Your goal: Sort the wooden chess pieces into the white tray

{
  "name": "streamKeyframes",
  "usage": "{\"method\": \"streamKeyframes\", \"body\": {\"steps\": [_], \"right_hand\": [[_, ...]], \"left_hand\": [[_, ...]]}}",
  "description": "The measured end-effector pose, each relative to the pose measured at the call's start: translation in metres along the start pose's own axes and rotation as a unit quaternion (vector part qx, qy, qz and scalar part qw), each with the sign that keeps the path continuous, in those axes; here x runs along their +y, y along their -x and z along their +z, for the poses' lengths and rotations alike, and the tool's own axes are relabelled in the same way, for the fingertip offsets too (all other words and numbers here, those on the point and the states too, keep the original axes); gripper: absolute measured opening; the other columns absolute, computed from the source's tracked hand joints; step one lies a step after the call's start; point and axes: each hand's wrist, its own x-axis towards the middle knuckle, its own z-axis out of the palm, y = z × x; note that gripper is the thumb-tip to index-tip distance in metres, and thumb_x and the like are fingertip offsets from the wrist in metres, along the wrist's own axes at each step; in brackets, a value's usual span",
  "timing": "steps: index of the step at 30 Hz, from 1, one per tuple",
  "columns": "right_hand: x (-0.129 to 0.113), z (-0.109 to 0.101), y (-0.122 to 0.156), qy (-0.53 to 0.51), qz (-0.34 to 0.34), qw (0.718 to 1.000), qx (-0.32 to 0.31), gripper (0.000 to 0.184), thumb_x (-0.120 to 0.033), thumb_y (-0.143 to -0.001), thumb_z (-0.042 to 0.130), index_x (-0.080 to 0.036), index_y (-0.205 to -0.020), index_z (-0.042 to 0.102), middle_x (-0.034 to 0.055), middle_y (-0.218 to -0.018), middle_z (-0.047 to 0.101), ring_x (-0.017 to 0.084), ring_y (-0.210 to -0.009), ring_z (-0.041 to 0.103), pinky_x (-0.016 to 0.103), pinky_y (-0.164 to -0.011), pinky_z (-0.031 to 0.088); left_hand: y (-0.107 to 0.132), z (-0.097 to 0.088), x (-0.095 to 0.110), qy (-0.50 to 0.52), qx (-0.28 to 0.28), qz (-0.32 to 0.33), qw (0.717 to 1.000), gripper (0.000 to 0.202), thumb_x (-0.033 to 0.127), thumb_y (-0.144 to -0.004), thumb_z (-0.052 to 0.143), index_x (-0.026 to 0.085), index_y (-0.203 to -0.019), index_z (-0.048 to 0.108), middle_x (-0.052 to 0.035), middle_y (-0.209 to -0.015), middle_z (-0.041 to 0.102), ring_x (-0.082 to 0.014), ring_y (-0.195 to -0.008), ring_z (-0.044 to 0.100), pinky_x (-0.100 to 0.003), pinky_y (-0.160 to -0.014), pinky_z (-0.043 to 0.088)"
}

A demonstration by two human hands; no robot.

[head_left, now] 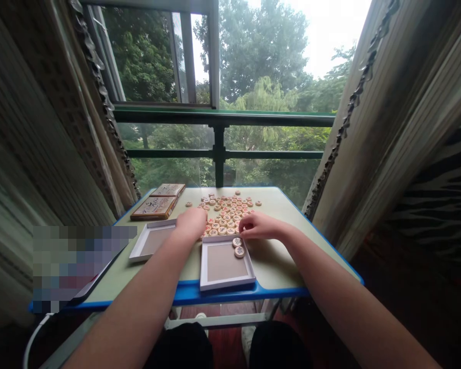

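Many round wooden xiangqi pieces (223, 223) with red and dark characters lie in a spread pile on the table. My left hand (192, 221) is at the pile's left edge, its back toward me and its fingertips hidden. At the near right edge of the pile is my right hand (259, 225), its fingers bent down and drawn together; whatever they hold is hidden. Just below it, two xiangqi pieces (238, 247) rest in the upper right corner of a shallow white box tray (228, 284). Another shallow tray (136, 251) lies left of it, partly behind my left forearm.
Two flat boxes (155, 206) lie at the table's back left. A blurred-out device (77, 271) with a white cable (36, 328) is at the left edge. The pale table (284, 271) has a blue rim. Curtains (353, 128) flank the window behind a green railing (223, 119).
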Motion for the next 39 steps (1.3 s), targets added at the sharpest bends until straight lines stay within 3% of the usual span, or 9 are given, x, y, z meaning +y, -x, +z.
{"method": "streamKeyframes", "body": {"steps": [4, 8, 12, 17, 26, 30, 33, 37, 39], "right_hand": [[0.007, 0.002, -0.004, -0.022, -0.004, 1.000, 0.004, 0.016, -0.025, -0.071, 0.060, -0.016, -0.080, 0.069, -0.0002, -0.066, 0.058, 0.010, -0.059, 0.049, 0.021, -0.052, 0.034], [0.014, 0.007, -0.010, -0.034, -0.021, 0.994, 0.101, 0.018, -0.024, -0.077, 0.056, -0.015, -0.081, 0.071, 0.0031, -0.075, 0.062, 0.013, -0.070, 0.053, 0.024, -0.064, 0.040], [0.015, 0.016, -0.016, 0.014, -0.081, 0.985, 0.151, 0.020, -0.025, -0.082, 0.055, -0.018, -0.086, 0.073, 0.0056, -0.084, 0.063, 0.016, -0.084, 0.054, 0.030, -0.082, 0.039], [0.019, 0.023, -0.022, 0.060, -0.075, 0.982, 0.163, 0.020, -0.025, -0.085, 0.053, -0.019, -0.082, 0.072, 0.0053, -0.085, 0.064, 0.018, -0.088, 0.054, 0.037, -0.092, 0.032], [0.029, 0.028, -0.027, 0.063, -0.063, 0.967, 0.239, 0.013, -0.016, -0.079, 0.055, -0.017, -0.078, 0.068, 0.0056, -0.084, 0.065, 0.017, -0.084, 0.054, 0.031, -0.084, 0.039], [0.031, 0.022, -0.026, 0.060, 0.008, 0.956, 0.288, 0.017, -0.019, -0.081, 0.051, -0.019, -0.082, 0.067, 0.0045, -0.080, 0.066, 0.017, -0.078, 0.054, 0.028, -0.075, 0.040], [0.035, 0.018, -0.024, 0.076, 0.044, 0.950, 0.298, 0.019, -0.023, -0.081, 0.050, -0.019, -0.081, 0.068, 0.0050, -0.080, 0.066, 0.018, -0.080, 0.054, 0.028, -0.074, 0.039], [0.038, 0.016, -0.025, 0.105, 0.060, 0.944, 0.306, 0.021, -0.027, -0.081, 0.051, -0.019, -0.084, 0.070, 0.0073, -0.090, 0.065, 0.021, -0.088, 0.053, 0.031, -0.079, 0.039], [0.037, 0.017, -0.026, 0.101, 0.050, 0.949, 0.295, 0.021, -0.028, -0.082, 0.051, -0.019, -0.086, 0.070, 0.0078, -0.094, 0.065, 0.021, -0.090, 0.052, 0.033, -0.082, 0.039]], "left_hand": [[-0.002, 0.010, 0.004, -0.030, 0.064, 0.059, 0.996, 0.025, 0.021, -0.080, 0.046, 0.020, -0.086, 0.070, -0.0110, -0.097, 0.066, -0.0247, -0.090, 0.061, -0.031, -0.071, 0.047], [-0.002, 0.018, 0.008, -0.038, 0.113, 0.108, 0.987, 0.030, 0.016, -0.079, 0.044, 0.022, -0.092, 0.070, -0.0095, -0.100, 0.064, -0.0227, -0.093, 0.058, -0.030, -0.076, 0.046], [-0.005, 0.022, 0.011, 0.015, 0.135, 0.154, 0.979, 0.035, 0.019, -0.078, 0.046, 0.027, -0.103, 0.069, -0.0051, -0.105, 0.064, -0.0212, -0.098, 0.056, -0.030, -0.083, 0.045], [-0.010, 0.027, 0.011, 0.072, 0.108, 0.197, 0.972, 0.031, 0.022, -0.077, 0.045, 0.026, -0.089, 0.074, -0.0034, -0.097, 0.068, -0.0197, -0.096, 0.058, -0.027, -0.085, 0.045], [-0.015, 0.030, 0.009, 0.132, 0.103, 0.169, 0.971, 0.036, 0.012, -0.072, 0.045, 0.022, -0.090, 0.074, -0.0032, -0.099, 0.069, -0.0188, -0.097, 0.060, -0.026, -0.088, 0.045], [-0.018, 0.027, 0.006, 0.218, 0.151, 0.103, 0.959, 0.046, 0.005, -0.070, 0.041, 0.018, -0.103, 0.070, -0.0032, -0.106, 0.069, -0.0160, -0.099, 0.060, -0.022, -0.088, 0.046], [-0.013, 0.019, 0.004, 0.201, 0.196, 0.100, 0.954, 0.052, 0.002, -0.072, 0.039, 0.019, -0.113, 0.065, -0.0026, -0.117, 0.064, -0.0164, -0.108, 0.057, -0.024, -0.095, 0.043], [-0.002, 0.012, -0.008, 0.114, 0.098, 0.131, 0.980, 0.064, -0.002, -0.068, 0.043, 0.026, -0.125, 0.056, -0.0032, -0.128, 0.057, -0.0201, -0.113, 0.055, -0.029, -0.095, 0.043], [0.004, 0.011, -0.017, 0.103, 0.078, 0.132, 0.983, 0.075, -0.007, -0.066, 0.040, 0.028, -0.132, 0.047, -0.0034, -0.134, 0.051, -0.0196, -0.118, 0.051, -0.029, -0.097, 0.040]]}}
